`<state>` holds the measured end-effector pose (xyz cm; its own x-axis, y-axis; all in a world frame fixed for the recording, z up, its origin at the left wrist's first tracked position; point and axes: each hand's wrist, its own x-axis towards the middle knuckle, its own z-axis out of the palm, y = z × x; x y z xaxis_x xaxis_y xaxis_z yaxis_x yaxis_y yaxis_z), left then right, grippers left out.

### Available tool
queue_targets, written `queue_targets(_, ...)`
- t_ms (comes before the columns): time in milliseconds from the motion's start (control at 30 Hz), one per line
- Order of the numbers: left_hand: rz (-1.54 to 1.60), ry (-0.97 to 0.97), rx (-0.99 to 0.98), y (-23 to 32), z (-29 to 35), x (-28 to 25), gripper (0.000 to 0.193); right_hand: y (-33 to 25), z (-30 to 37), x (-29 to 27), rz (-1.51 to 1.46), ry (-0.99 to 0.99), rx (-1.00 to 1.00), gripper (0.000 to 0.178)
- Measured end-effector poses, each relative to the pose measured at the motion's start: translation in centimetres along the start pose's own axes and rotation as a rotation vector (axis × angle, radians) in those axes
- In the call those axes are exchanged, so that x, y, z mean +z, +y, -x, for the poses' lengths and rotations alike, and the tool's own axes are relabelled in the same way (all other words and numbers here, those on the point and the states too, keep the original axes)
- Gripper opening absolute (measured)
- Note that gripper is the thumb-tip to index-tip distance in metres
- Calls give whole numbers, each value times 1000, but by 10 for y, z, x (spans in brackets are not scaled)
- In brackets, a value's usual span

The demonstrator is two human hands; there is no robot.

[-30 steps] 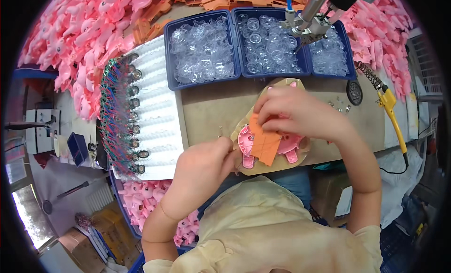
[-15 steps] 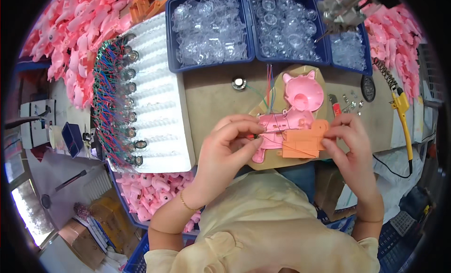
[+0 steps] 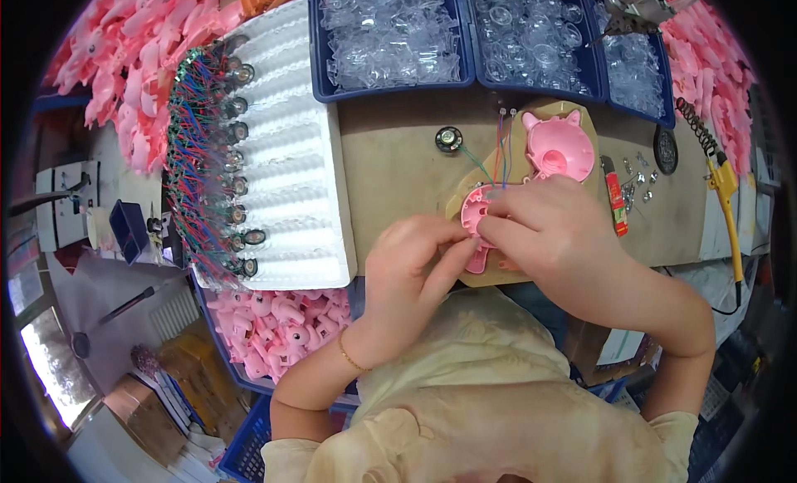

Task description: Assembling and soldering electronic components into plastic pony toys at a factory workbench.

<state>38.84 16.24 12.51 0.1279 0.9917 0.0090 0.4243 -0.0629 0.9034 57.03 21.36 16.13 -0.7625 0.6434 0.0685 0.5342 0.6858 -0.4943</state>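
Note:
A pink plastic animal-shaped shell half (image 3: 562, 147) with an eared round head lies hollow side up on a tan board (image 3: 588, 122). My left hand (image 3: 415, 271) is closed in a pinch at the left edge of the shell's body; what its fingertips grip is too small to make out. Over the body reaches my right hand (image 3: 548, 234), fingers also pinched, hiding most of it and whatever they hold. Beneath the right hand only a sliver of the orange plastic part (image 3: 508, 265) shows. A small round speaker (image 3: 449, 139) rests beyond the hands, its green wire running to the shell. Red and blue wires (image 3: 501, 155) stretch past the body.
On the left, a white foam tray (image 3: 303, 151) holds rows of wired speakers (image 3: 238, 159). Blue bins (image 3: 398, 91) of clear plastic parts line the back. To the right lie a red-handled cutter (image 3: 615, 201), small metal pieces (image 3: 641, 177) and a yellow soldering iron (image 3: 725, 188).
My right hand has moved left from the orange part's right side onto the shell's body. The orange part is now mostly covered. The view has shifted slightly, and the speaker looks turned over.

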Motion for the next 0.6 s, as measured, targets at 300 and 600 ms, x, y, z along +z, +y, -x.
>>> queue_targets(300,-342,248,187,-24,2,14,14,5,-12,1,123,-120,50,7)
queue_targets(600,-1009,-62,686,-27,16,2,34,2,-21,-4,103,-217,34,7)
